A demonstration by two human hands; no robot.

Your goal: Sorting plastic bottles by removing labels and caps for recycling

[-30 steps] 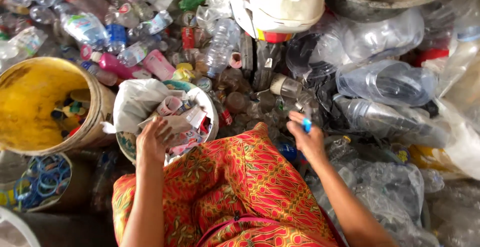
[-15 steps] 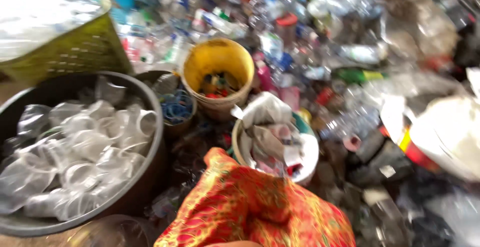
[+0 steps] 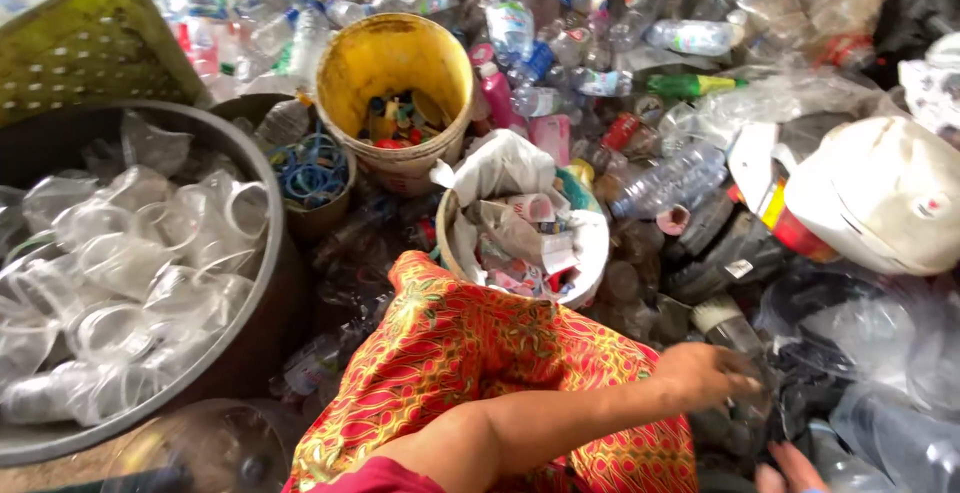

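Note:
My left hand [image 3: 708, 373] reaches across my red-and-orange patterned lap [image 3: 480, 373] to the right. Its fingers point down among dark and clear plastic bottles [image 3: 735, 338] beside my knee. Whether it grips one is hidden. Only the fingertips of my right hand [image 3: 790, 469] show at the bottom edge, next to a clear bottle [image 3: 880, 443]. Just beyond my lap stands a small white bucket [image 3: 597, 245] lined with a white bag and filled with torn labels. Neither hand touches it.
A yellow bucket [image 3: 400, 168] holds coloured caps. A small tub [image 3: 312, 215] holds blue rings. At the left, a large dark basin [image 3: 60, 138] holds clear plastic cups, with a yellow-green basket [image 3: 90, 48] behind. Loose bottles cover the ground. A white rounded container [image 3: 880, 193] lies at right.
The view swung left and back, bringing the basin of cups into sight. My left hand has left the small white bucket and now reaches right across my lap.

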